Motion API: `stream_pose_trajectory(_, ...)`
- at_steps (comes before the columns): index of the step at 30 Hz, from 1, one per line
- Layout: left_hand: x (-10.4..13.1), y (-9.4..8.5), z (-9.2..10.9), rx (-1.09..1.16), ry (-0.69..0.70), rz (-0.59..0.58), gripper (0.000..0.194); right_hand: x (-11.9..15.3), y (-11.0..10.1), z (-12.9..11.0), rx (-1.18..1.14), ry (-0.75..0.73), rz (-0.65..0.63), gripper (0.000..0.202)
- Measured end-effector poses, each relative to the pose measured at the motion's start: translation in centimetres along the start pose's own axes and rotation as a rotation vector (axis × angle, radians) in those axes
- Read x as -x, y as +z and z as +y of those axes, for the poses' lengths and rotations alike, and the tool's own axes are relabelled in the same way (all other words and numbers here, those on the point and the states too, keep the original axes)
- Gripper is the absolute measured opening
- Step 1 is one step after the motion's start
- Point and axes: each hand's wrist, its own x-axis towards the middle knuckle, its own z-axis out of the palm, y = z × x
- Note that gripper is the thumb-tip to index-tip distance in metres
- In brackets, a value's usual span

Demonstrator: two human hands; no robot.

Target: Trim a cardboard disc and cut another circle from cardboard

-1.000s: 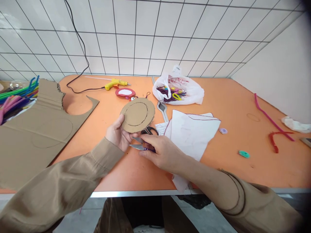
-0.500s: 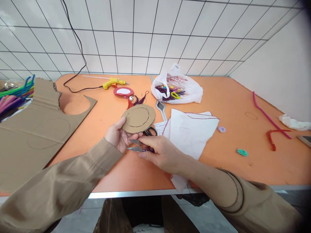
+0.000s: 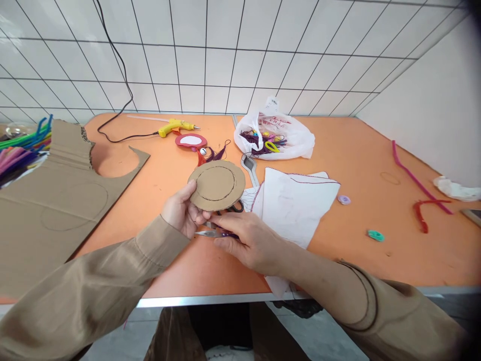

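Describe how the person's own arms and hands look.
The left hand and right hand wear no gloves. The left sleeve is brown and slightly shiny, with a stitched cuff at the wrist; the matching right sleeve is pushed up the forearm.

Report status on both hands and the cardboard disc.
Left hand gripping cardboard disc by its edge. Right hand on scissors, blades at the disc's near side. White cloth close by, partly hidden behind right forearm.

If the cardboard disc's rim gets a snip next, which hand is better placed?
Right, I'd say: the right hand holds the scissors, blades near the cardboard disc. The left hand is busy gripping the disc's edge.
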Motion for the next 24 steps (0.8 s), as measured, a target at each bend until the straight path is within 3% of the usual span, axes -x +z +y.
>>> stream_pose_trajectory(7,-0.35,-0.36,-0.31,0.017,0.027,-0.067,0.056,0.06,-0.08,0.03,0.017,0.023,-0.029,0.035)
stream_pose_trajectory(18,-0.05,-0.52,-0.45,0.046,0.008,-0.083,0.049,-0.24,-0.63,-0.58,-0.033,0.063,-0.051,0.017)
stream_pose_trajectory(24,0.17,-0.08,-0.42,0.035,-0.001,-0.047,0.051,-0.25,-0.45,-0.45,-0.138,0.034,-0.006,0.022)
